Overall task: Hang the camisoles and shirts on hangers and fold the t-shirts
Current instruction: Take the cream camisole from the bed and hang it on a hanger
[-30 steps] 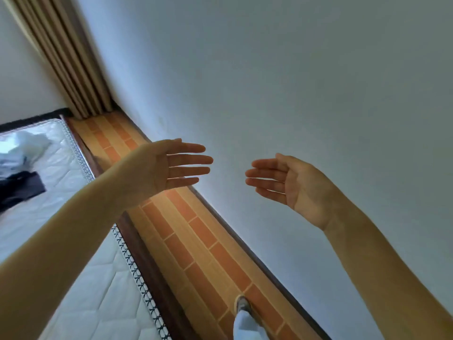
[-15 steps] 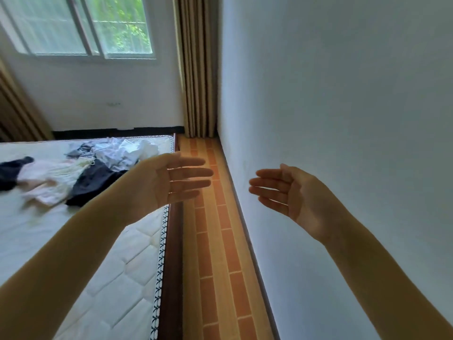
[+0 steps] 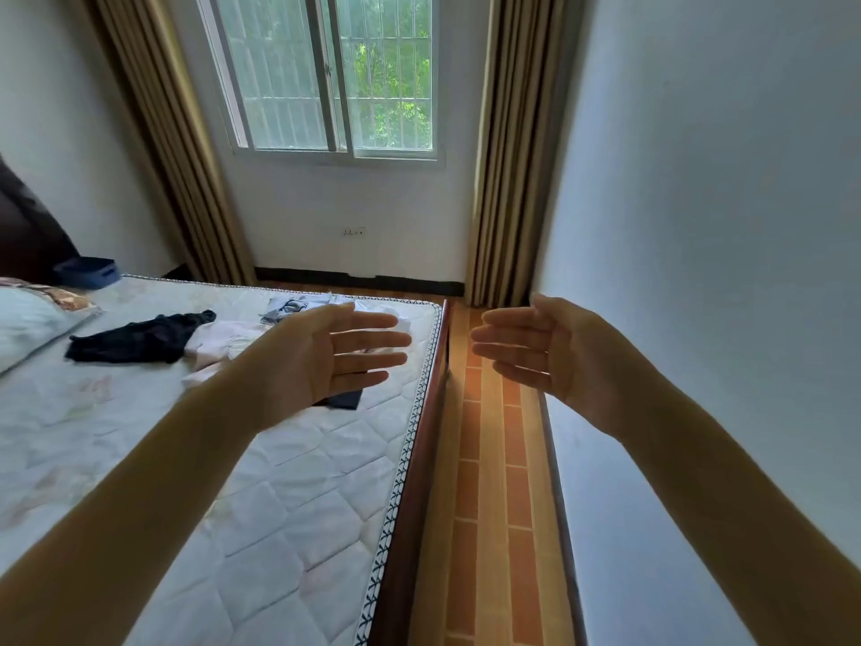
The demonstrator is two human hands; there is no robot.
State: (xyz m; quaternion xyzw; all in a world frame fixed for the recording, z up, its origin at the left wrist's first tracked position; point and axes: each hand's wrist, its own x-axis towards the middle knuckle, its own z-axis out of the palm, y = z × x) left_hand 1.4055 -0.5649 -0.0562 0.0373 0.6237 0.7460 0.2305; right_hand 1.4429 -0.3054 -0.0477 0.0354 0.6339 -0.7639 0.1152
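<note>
Loose clothes lie on the quilted mattress [image 3: 289, 496]. A black garment [image 3: 140, 340] is spread at the left, a pale pink one [image 3: 219, 340] lies beside it, and a grey-blue bundle [image 3: 298, 304] sits near the far edge. A dark folded piece [image 3: 342, 399] shows under my left hand. My left hand [image 3: 326, 356] is held out over the bed, palm turned right, fingers apart, empty. My right hand [image 3: 545, 354] faces it above the floor strip, also open and empty. No hangers are visible.
A pillow [image 3: 28, 324] lies at the bed's left and a blue basket [image 3: 86, 271] stands behind it. A narrow tiled floor strip [image 3: 484, 482] runs between the bed frame and the white wall [image 3: 699, 272]. Window [image 3: 335, 76] and tan curtains [image 3: 508, 156] are ahead.
The view has swung left and up from the wall and floor to the bed and window. Both hands keep the same open, facing pose in front of me.
</note>
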